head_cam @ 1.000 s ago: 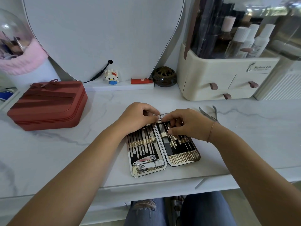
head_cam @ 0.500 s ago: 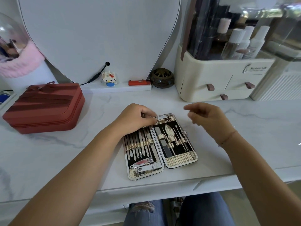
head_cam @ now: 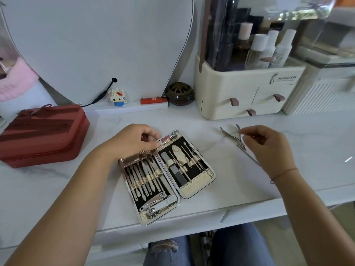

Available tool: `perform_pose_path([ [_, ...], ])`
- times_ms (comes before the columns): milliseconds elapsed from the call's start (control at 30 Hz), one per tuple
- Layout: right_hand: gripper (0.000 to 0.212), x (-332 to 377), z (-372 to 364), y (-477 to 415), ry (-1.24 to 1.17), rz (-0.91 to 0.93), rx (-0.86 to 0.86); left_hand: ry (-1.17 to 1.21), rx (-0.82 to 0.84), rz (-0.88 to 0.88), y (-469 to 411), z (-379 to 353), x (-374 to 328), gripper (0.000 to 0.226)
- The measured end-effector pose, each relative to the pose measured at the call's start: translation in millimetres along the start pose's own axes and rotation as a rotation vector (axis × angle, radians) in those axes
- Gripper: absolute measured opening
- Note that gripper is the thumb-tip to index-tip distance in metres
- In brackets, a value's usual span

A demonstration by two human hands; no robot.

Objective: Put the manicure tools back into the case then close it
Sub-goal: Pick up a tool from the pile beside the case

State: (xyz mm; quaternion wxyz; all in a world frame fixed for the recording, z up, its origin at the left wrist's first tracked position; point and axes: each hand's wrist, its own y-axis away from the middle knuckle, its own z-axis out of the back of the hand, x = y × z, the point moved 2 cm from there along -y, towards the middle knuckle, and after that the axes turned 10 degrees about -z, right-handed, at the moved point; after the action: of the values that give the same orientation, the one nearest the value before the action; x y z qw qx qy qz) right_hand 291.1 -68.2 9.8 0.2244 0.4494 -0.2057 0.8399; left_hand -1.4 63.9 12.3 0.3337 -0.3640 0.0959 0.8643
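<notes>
Head view: the open case (head_cam: 199, 181) is steadied on the worktop (head_cam: 249, 181) by the left hand (head_cam: 132, 141), fingers pressed on its top edge. The nipper (head_cam: 233, 138), thin, stiff, slick steel, lies just beside the right hand (head_cam: 269, 146), whose fingers (head_cam: 242, 133) are narrowed, empty. Its handles should be grasped.

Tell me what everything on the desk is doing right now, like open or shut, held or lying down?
Manicure case: open, lying flat, tools strapped inside.
Nippers: out of the case, lying on the desk.
Left hand: resting on the case's top edge.
Right hand: open, reaching at the nippers, not yet gripping them.
Red box: zipped shut.
Drawers: all closed.
</notes>
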Motion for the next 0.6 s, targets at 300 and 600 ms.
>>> perform_pose_path([
  [300, 0.008, -11.3, 16.0, -12.3, 0.219, -0.137, 0.124, 0.058, 0.213, -0.004, -24.2, -22.0, -31.2, 0.013],
  [600, 0.017, -1.5, 10.2, -4.2, 0.597, -0.174, 0.232, 0.14, 0.089, -0.022, -28.6, -24.3, -26.8, 0.019],
])
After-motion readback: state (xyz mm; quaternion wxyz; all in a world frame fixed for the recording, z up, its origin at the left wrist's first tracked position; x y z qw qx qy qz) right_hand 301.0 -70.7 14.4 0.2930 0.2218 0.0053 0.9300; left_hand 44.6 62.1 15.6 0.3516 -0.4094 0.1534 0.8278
